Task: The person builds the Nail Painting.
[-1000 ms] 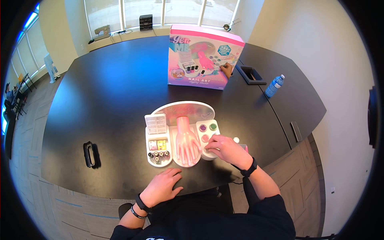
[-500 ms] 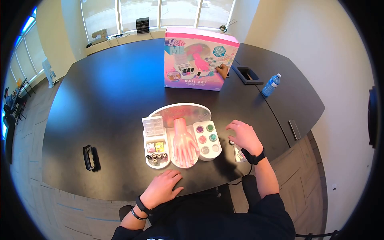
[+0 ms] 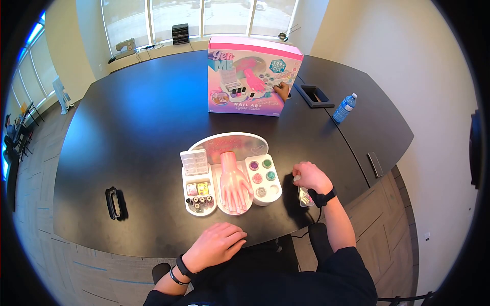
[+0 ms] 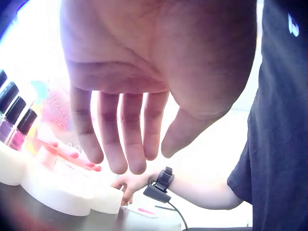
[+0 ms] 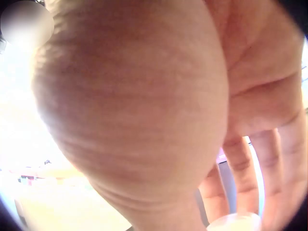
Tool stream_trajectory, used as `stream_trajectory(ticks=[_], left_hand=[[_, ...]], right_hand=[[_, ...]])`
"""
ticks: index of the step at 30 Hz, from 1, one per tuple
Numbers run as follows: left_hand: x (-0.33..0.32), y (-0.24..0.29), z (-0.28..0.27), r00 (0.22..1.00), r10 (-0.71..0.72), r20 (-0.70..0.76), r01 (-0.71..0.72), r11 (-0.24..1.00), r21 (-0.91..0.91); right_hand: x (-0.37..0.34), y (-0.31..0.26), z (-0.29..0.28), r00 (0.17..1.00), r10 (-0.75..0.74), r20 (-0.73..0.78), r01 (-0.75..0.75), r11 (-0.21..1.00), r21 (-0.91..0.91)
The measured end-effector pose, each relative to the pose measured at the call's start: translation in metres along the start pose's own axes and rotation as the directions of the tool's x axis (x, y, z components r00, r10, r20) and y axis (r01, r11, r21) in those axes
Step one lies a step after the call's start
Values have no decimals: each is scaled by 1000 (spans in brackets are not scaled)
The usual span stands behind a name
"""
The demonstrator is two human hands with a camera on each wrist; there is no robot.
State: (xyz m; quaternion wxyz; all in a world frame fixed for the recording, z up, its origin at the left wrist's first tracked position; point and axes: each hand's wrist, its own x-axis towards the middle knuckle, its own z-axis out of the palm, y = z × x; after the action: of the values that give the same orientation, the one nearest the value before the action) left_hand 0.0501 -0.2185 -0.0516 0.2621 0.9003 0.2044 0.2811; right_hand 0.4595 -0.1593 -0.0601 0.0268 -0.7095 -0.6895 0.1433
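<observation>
My right hand [image 3: 312, 176] has its fingertips on a small white round-topped item [image 5: 236, 223], right of the playset; its kind cannot be told. Just below that hand lies a small clear tray [image 3: 305, 197] with small pieces in it. My left hand [image 3: 217, 245] is held over the table's near edge, palm down, fingers loosely extended and nothing in them. In front of both hands stands a white nail-art playset [image 3: 229, 198] with a pink model hand [image 3: 234, 184], several nail polish bottles [image 3: 200, 203] and glitter pots [image 3: 258, 177].
A pink "Nail Art" box [image 3: 250, 79] stands farther back on the dark table [image 3: 148, 153]. To the right are a water bottle [image 3: 345, 108], a table socket opening [image 3: 315, 96] and a phone-like slab [image 3: 375, 165]. A black strap-like loop [image 3: 114, 203] lies at left.
My right hand has left the glitter pots, moved right, and come down with fingers closing on the white item. My left hand has shifted slightly right and toward me.
</observation>
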Motion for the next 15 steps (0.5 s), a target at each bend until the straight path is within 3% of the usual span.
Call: stream_trajectory(ticks=[2,5,7,13,15], left_hand=[[1,1,0,1000,19,-10,-19,1000,-2],[1,1,0,998,54,-30,-54,999,-6],[1,2,1,997,68,-41,-68,998,-9],[2,1,-1,992,101,-69,-101,995,-1],[3,2,-3,989,118,-86,-118,993,5]], right_hand=[[-3,-6,-4,1000,-10,-8,10,1000,-5],[-14,-22,-12,988,-74,-133,77,997,23],[-19,-35,-17,968,-159,-194,183,976,118],[-34,-69,-27,935,-279,-217,324,922,213],[-38,-78,-29,949,-270,-165,303,925,228]])
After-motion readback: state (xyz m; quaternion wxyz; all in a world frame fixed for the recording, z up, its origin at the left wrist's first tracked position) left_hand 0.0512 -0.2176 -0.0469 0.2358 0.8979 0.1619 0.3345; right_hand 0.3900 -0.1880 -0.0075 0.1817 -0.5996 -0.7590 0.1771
